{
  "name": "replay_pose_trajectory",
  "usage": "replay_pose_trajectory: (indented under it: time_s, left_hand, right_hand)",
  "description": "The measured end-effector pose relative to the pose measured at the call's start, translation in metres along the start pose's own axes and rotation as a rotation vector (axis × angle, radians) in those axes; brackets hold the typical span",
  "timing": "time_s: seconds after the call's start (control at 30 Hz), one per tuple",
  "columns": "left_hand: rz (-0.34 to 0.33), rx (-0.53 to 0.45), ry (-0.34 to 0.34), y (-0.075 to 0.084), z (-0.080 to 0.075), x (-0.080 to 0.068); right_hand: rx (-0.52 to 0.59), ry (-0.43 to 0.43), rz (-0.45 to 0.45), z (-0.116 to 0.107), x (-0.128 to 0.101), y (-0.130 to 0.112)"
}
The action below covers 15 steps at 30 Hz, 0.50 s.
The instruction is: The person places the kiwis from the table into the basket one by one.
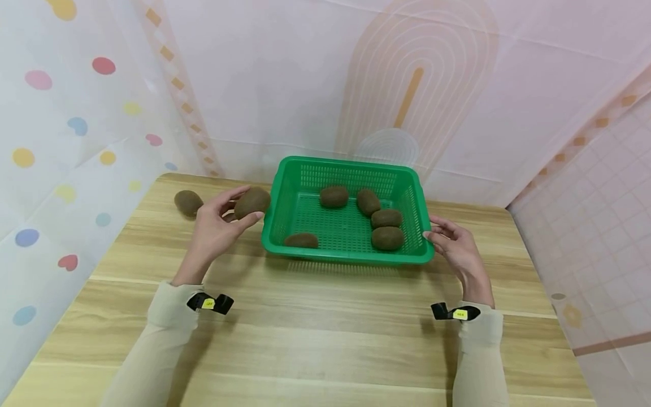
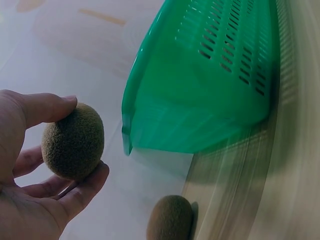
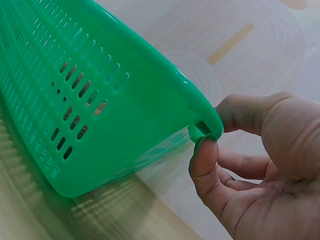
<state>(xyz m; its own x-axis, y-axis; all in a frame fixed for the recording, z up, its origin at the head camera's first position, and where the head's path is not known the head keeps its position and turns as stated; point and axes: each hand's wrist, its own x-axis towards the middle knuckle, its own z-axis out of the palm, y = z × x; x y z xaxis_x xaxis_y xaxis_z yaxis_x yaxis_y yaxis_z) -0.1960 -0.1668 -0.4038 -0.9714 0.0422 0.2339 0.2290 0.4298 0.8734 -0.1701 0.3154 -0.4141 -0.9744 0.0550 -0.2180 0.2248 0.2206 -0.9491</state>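
Observation:
Between thumb and fingers my left hand grips a brown fuzzy kiwi, just outside the left rim of a green plastic basket. The left wrist view shows this kiwi held above table height, apart from the basket wall. My right hand pinches the basket's right rim; in the right wrist view the thumb and curled fingers hold the rim's edge. Inside the basket lie several kiwis, among them one at the front left and one at the back.
Another kiwi lies on the wooden table, left of my left hand. Behind the table hangs a pale patterned cloth, with a dotted one along the left side and a gridded one along the right.

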Motion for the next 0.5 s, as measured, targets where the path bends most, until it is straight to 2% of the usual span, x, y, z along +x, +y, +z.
replay_pose_trajectory:
  time_s: [0.17,0.5]
  left_hand:
    - [0.003,-0.011,-0.028,0.005,0.004,0.002]
    - [0.068,0.000,-0.043,0.013,0.015,0.009]
  right_hand:
    - [0.004,-0.002,0.000,0.000,0.000,0.000]
    - [0.018,-0.003,0.006,0.000,0.000,-0.001]
